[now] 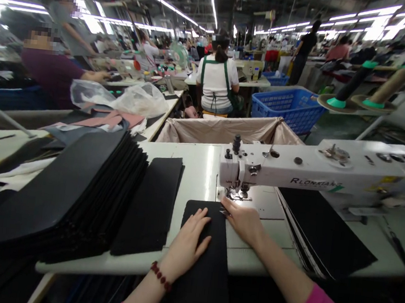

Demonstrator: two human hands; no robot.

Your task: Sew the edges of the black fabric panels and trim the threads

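Observation:
A long black fabric panel [208,268] lies on the pale sewing table [200,170], its far end just in front of the sewing machine [273,166]. My left hand [191,239] rests flat on this panel with the fingers spread. Close to the presser foot [243,197], my right hand [244,221] is closed at the panel's far right corner. A small pointed metal tip, like that of thread snips [223,212], shows under its fingers; most of the tool is hidden by the hand.
Left of me are a tall stack of black panels [77,177] and a lower pile [152,199]. More black pieces [325,227] lie right, under the machine arm. Behind the table stand a cloth-lined bin [219,131] and a blue basket [283,107]. Several people work beyond.

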